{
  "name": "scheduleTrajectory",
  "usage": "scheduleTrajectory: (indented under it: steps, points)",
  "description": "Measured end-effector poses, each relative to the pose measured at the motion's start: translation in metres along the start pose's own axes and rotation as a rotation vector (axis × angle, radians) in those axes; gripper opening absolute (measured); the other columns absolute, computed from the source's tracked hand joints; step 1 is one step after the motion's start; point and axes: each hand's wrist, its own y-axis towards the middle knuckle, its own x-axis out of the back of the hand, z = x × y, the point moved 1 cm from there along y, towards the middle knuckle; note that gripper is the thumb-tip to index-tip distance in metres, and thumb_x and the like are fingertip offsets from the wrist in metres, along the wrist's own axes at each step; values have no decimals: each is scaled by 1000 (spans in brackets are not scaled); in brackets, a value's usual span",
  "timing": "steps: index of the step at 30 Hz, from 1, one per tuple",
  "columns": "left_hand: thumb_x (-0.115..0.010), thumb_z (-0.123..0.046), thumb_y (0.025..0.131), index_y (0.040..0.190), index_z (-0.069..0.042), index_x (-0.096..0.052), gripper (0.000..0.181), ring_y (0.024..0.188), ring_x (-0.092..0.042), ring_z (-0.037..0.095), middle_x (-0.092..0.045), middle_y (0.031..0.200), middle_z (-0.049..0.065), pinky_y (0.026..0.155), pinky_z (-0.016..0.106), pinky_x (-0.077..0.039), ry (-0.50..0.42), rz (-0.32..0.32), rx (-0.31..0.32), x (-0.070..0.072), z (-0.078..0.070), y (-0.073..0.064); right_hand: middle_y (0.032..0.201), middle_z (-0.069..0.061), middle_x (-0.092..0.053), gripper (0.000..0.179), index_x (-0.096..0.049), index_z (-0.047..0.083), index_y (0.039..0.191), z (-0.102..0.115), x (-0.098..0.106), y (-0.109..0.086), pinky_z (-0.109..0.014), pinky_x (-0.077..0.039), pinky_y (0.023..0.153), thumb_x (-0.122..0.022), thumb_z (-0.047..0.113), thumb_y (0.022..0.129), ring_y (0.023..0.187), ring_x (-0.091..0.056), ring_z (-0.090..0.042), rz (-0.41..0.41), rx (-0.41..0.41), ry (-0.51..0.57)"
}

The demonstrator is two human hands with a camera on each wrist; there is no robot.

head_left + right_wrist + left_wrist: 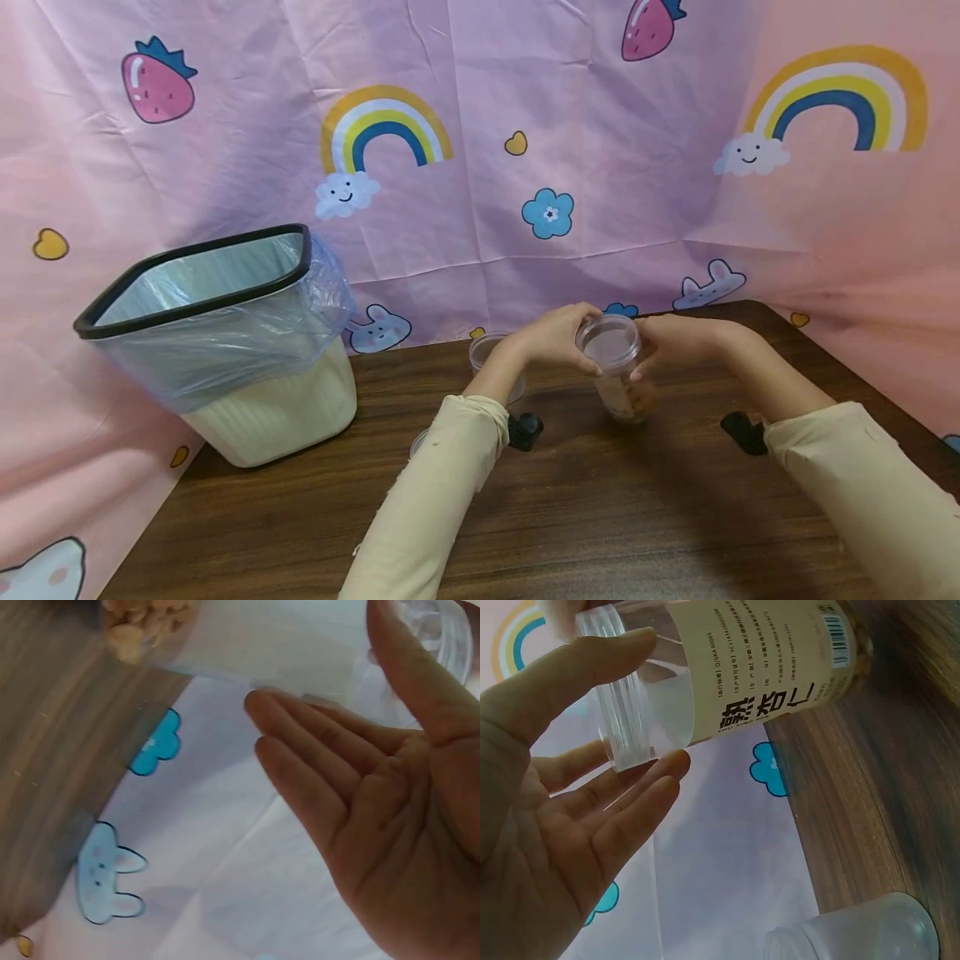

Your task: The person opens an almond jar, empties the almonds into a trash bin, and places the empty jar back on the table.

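Note:
A clear plastic jar with a clear screw lid stands a little tilted between both hands. Its cream label carries dark characters and a barcode, and tan nut-like pieces lie at its bottom. From the left, my left hand grips the lid end, thumb on the near side and fingers behind. My right hand holds the upper part from the opposite side, its thumb across the jar near the lid. Whether the jar's base touches the table is unclear.
A second clear jar stands behind my left forearm, partly covered. The rim of another clear container shows beside the left sleeve. On the left of the dark wooden table is a cream bin lined with a bag. Patterned cloth hangs behind.

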Motion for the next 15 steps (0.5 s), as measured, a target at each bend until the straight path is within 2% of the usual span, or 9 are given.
scheduleTrajectory:
  steps: [4, 8, 11, 15]
  points:
    - [-80, -21, 70, 135, -5, -37, 80, 108, -46, 18, -50, 120, 10, 88, 25, -38, 15, -4, -2, 1, -2, -2, 93, -3, -60, 44, -51, -5, 105, 10, 6, 2, -35, -47, 74, -72, 24, 80, 84, -56, -16, 19, -38, -77]
    - [-81, -17, 69, 140, -14, -32, 87, 109, -43, 20, -47, 122, 11, 86, 28, -39, -2, 7, -39, 2, -4, -4, 86, -3, -56, 39, -50, -3, 98, 19, 9, 3, -32, -44, 66, -72, 24, 80, 75, -52, -15, 48, -89, -132]
    - [-81, -14, 68, 141, -20, -33, 88, 106, -42, 21, -47, 119, 12, 82, 29, -40, -17, 20, -66, 2, -5, -5, 83, -4, -51, 37, -49, -1, 97, 25, 10, 3, -31, -41, 62, -71, 24, 81, 72, -48, -16, 67, -124, -155]
    - [-81, -14, 68, 137, -22, -38, 82, 102, -43, 20, -48, 115, 10, 77, 27, -41, -21, 12, -79, 2, -3, -8, 83, -4, -50, 39, -48, -1, 100, 29, 10, 2, -31, -40, 62, -72, 23, 80, 71, -47, -17, 63, -117, -157]
